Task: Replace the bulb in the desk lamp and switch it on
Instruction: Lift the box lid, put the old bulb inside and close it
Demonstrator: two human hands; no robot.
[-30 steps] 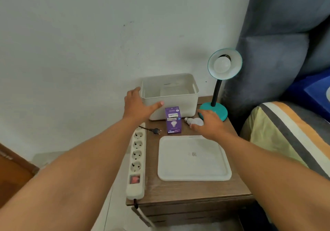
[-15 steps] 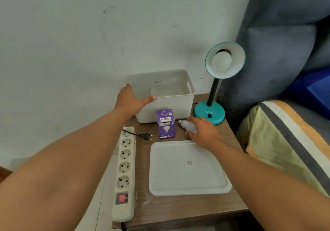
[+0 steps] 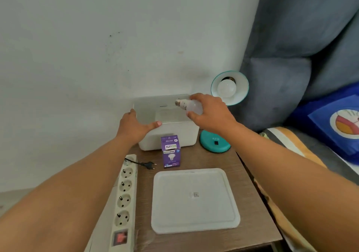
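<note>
A teal desk lamp (image 3: 215, 144) stands at the back right of the small wooden table (image 3: 244, 176), its shade facing me with a white bulb (image 3: 226, 88) screwed in. My right hand (image 3: 210, 113) holds a loose white bulb (image 3: 189, 105) over the open white box (image 3: 174, 135), metal base pointing left. My left hand (image 3: 134, 126) grips the box's front left rim. The lamp's black plug (image 3: 150, 164) lies unplugged beside the power strip (image 3: 124, 203). A purple bulb carton (image 3: 171, 151) stands in front of the box.
The white box lid (image 3: 195, 200) lies flat on the table's front half. The power strip, with a red switch, hangs along the left edge. A grey upholstered headboard (image 3: 291, 67) and a bed with striped and blue bedding (image 3: 320, 135) border the right side.
My right hand has lifted the loose bulb off the table, from beside the carton up over the open box. My left hand has stayed on the box rim.
</note>
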